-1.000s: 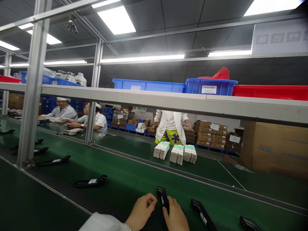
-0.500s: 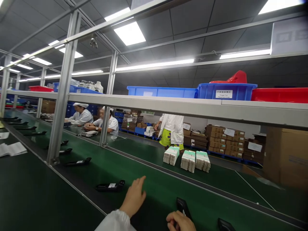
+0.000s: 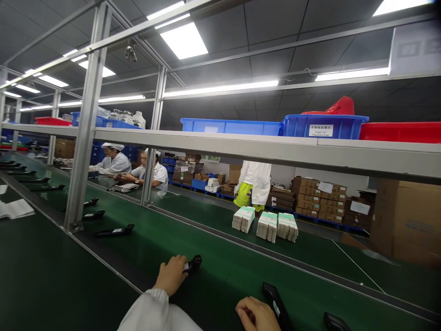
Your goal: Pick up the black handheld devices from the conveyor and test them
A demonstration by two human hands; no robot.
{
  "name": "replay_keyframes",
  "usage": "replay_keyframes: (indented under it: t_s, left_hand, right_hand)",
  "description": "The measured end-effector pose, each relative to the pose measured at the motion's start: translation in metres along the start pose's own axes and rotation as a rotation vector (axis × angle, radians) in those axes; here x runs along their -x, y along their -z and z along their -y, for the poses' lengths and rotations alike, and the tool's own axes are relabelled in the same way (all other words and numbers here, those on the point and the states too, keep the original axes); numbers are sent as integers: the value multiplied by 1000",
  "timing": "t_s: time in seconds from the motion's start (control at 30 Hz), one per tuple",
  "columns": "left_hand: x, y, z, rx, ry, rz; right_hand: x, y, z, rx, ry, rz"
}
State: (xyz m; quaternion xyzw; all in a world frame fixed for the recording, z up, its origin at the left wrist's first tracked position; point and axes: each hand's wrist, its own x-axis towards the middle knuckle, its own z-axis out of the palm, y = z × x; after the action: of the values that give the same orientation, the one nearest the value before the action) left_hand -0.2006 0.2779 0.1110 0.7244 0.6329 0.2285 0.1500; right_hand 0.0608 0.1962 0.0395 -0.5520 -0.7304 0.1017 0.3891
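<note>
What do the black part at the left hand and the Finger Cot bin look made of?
The black part looks like satin hard plastic, going by its soft highlights; coated metal is possible. The Finger Cot bin seems semi-gloss blue plastic, with a moulded rim.

A long blue plastic bin (image 3: 231,128), a labelled blue plastic bin (image 3: 341,127) topped by a glossy red object (image 3: 342,106), and a shallow red plastic bin (image 3: 401,132) lined a pale metal shelf (image 3: 251,148). Below, three stacks of flat white-and-mint pieces (image 3: 243,219) stood on a green tabletop (image 3: 313,246). Two seated workers (image 3: 116,162) in white coats and caps occupied the left, while a standing person (image 3: 257,181) in a white coat and yellow-green shorts appeared near stacked brown cardboard cartons (image 3: 308,197).
</note>
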Motion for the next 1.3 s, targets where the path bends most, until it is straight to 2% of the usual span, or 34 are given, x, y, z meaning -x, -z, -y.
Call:
replay_keyframes:
  t_s: [0.07,0.1,0.17,0.23,0.27,0.33,0.4,0.5,0.57,0.67,0.73,0.8,0.87,1.0,1.07,1.2,1.3]
  left_hand:
    - [3,-6,-16,126,-44,29]
    - [6,-9,-25,265,-45,51]
    - [13,-16,-46,716,28,114]
    - [22,-21,-66,1224,177,204]
    - [26,-24,-76,1403,238,253]
    - [34,-28,-92,1576,299,337]
    - [41,-31,-103,1651,299,415]
    - [49,-33,-112,1702,271,525]
    - [53,-33,-116,1714,242,563]
    - [58,-34,-120,1711,157,572]
    - [59,-36,-122,1694,107,558]
    - [59,-39,-122,1642,100,513]
    - [57,-43,-121,1525,64,422]
    - [54,-47,-120,1131,-139,113]
    - [56,-47,-121,992,-191,36]
    - [64,-49,-126,931,-200,75]
    - [70,-52,-131,980,-200,107]
  right_hand:
    - [0,1,1,-40,-39,-20]
    - [-1,1,2,-64,-57,-34]
    - [-2,0,1,-122,-74,-72]
    - [-3,-1,0,-194,-78,-119]
    - [-4,-1,0,-234,-86,-142]
    - [-5,-1,1,-319,-123,-170]
    - [-5,1,3,-401,-171,-186]
    - [-7,3,7,-501,-229,-232]
    - [-9,5,9,-548,-233,-312]
    - [-12,8,8,-636,-270,-430]
    - [-14,12,9,-715,-329,-391]
    - [-14,18,13,-785,-379,-299]
    - [-14,24,21,-814,-411,-262]
    - [-13,33,40,-852,-428,-344]
    - [-13,34,46,-904,-437,-372]
    - [-13,37,54,-979,-478,-266]
    - [-13,40,59,-1024,-407,-150]
